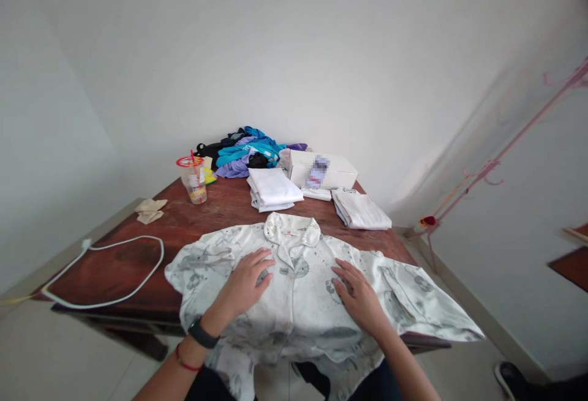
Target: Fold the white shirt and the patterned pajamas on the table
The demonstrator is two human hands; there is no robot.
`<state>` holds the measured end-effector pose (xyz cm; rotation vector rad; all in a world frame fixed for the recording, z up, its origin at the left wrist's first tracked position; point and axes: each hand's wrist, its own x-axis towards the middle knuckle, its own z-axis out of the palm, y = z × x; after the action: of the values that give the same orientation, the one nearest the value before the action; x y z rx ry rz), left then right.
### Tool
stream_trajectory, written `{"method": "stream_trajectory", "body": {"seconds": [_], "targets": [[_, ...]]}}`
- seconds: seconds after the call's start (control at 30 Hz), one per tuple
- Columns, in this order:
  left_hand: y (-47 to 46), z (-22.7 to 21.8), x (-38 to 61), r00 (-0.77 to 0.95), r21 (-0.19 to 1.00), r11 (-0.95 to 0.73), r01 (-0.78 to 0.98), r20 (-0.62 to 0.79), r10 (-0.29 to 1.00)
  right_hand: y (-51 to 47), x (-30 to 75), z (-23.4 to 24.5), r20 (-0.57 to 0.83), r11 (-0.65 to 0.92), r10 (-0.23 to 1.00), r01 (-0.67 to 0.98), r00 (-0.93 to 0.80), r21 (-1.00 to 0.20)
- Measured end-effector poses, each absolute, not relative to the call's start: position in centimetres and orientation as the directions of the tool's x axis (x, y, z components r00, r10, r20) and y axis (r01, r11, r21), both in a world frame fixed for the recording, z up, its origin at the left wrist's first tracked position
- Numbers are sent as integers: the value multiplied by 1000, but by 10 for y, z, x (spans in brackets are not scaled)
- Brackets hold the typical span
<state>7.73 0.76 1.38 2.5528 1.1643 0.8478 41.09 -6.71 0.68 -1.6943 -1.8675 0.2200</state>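
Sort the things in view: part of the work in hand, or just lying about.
In hand: patterned shirt, under the left hand and right hand; perhaps folded white clothes, heaped clothes.
Seemingly lying about: plastic cup, white cable, white box.

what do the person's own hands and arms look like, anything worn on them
The left hand is gloveless, with a black wristband and, farther up the arm, a thin red bracelet. The right hand is gloveless too, its wrist unadorned. No sleeves show on either forearm.
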Motion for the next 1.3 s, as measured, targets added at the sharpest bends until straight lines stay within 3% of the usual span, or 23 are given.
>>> {"method": "stream_trajectory", "body": {"seconds": [0.27,0.43,0.63,0.93,1.13,1.3], "targets": [[0,17,71,502,492,-689,533,471,725,-69,411,9,312,95,940,776,136,-623],[-2,20,66,483,566,-716,409,531,696,-69,409,13,260,13,945,770,199,-637],[-4,26,66,559,571,-737,362,500,662,-67,416,11,216,-28,948,739,233,-673],[-2,25,70,546,547,-707,449,458,701,-61,416,14,205,-53,938,698,281,-714],[10,13,74,528,420,-683,598,435,730,-66,412,20,214,9,941,612,262,-791],[20,10,76,539,365,-691,623,440,718,-68,414,27,271,88,933,582,236,-808]]}}
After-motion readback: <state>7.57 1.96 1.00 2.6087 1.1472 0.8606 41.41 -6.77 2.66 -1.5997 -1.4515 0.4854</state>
